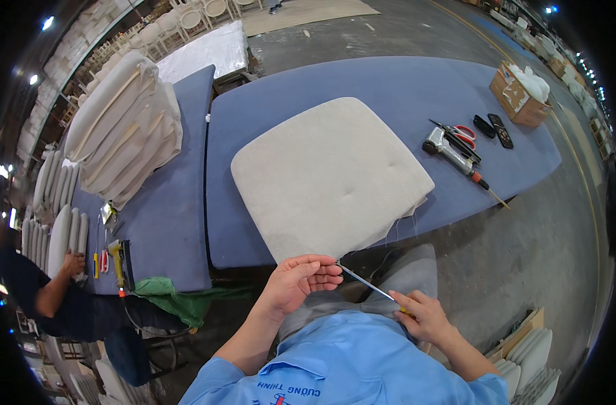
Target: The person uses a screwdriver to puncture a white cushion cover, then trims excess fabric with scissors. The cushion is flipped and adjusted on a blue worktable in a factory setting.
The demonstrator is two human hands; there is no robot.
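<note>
A pale beige seat cushion lies on the blue-covered table in front of me, with loose threads hanging from its near right edge. My right hand is closed round the yellow handle of a screwdriver, whose thin metal shaft points up and left. At its tip is my left hand, fingers curled and thumb pressed in, just below the cushion's near corner. Something small and dark shows by those fingertips, too small to make out.
Right on the table lie a staple gun, red-handled scissors, a black remote and a cardboard box. Leftward stand stacked cushions, another staple gun, a green cloth and a co-worker's hand.
</note>
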